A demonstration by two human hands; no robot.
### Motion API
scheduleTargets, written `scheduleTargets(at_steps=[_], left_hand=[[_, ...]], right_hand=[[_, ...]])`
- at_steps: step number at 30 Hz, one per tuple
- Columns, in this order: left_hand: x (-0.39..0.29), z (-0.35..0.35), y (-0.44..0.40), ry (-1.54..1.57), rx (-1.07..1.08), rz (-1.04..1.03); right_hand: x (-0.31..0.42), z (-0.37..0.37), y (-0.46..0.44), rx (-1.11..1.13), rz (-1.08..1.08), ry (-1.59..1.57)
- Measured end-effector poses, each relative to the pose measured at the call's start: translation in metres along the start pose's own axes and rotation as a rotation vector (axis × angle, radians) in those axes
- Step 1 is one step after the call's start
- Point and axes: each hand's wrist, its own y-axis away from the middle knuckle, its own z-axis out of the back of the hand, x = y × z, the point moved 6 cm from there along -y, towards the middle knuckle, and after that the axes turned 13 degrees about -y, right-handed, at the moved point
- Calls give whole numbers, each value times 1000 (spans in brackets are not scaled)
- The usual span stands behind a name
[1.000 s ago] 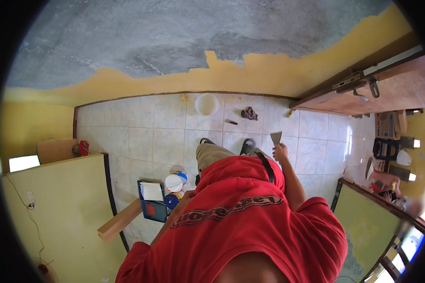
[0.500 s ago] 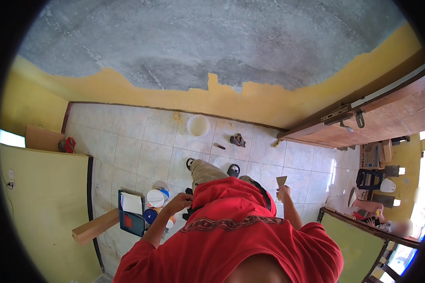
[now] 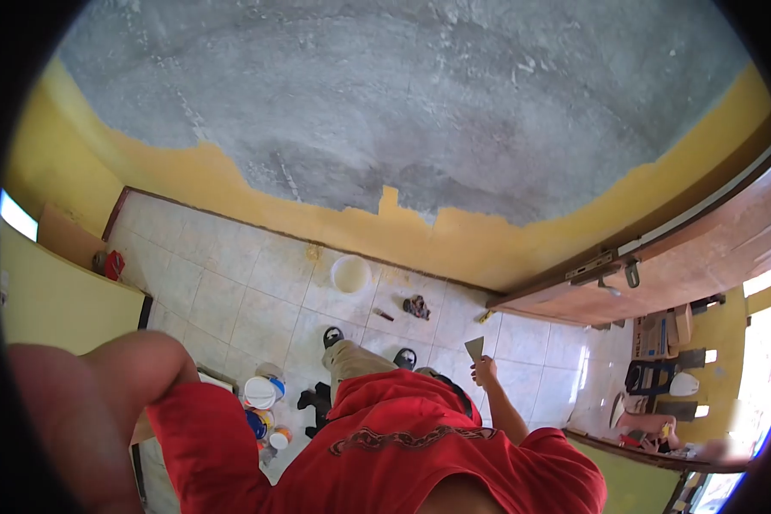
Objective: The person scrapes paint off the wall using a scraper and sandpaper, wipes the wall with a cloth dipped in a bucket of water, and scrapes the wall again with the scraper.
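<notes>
My right hand (image 3: 485, 372) is wrapped round the handle of a putty knife (image 3: 475, 348), its wide blade pointing up and away from me over the floor tiles. My left arm (image 3: 103, 385) is raised and bent close to the camera at the left; the hand itself is out of sight. Ahead of my feet, a white bucket (image 3: 350, 274) stands near the wall base. A small dark-handled tool (image 3: 384, 314) and a crumpled dark cloth (image 3: 416, 307) lie beside it. The wall (image 3: 385, 111) shows bare grey above a ragged yellow painted edge.
Several paint tubs (image 3: 260, 393) stand on the floor at my left. A wooden door (image 3: 660, 265) with a handle is at the right, with a small yellow item (image 3: 486, 317) near its foot. Another person (image 3: 655, 431) sits at the far right, near a dark stool (image 3: 647, 377).
My left arm has risen from beside my waist up to the camera, taking the hand out of view. The view has tilted up toward the wall. My right hand still holds the putty knife.
</notes>
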Motion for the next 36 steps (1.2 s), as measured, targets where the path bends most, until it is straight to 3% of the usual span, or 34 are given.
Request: scheduleTargets(at_steps=[4, 5, 7, 10, 11, 14, 31, 32, 33, 34, 35, 36], left_hand=[[-21, 8, -22, 15, -51, -99], [-24, 10, -23, 11, -57, -99], [-25, 8, -25, 15, -61, -85], [-27, 6, -26, 9, -62, -85], [-29, 6, -25, 12, -62, -82], [-24, 14, -29, -16, -74, -57], [-34, -37, 4, 97, -132, -58], [-33, -42, 6, 116, -114, -44], [-33, -49, 13, 130, -102, -36], [-30, -55, 18, 150, -90, -21], [-28, -63, 23, 179, -74, -16], [-25, -71, 30, 204, -64, -16]], right_hand=[[-3, 4, -6, 17, 46, -13], [-5, 8, -4, 10, -48, 115], [-16, 14, 5, 0, -77, -108], [-64, 26, -8, -84, -140, -33], [-86, 26, -15, 2, -180, -132], [-112, 34, -13, -52, -258, -228], [-105, 24, -3, -17, -299, -107], [-119, 25, -23, 116, -124, 280], [-145, 26, -41, 134, -101, 307], [-177, 30, -57, 133, -222, -17], [-152, 25, -43, 345, 127, 442], [-124, 23, -9, 89, -349, 141]])
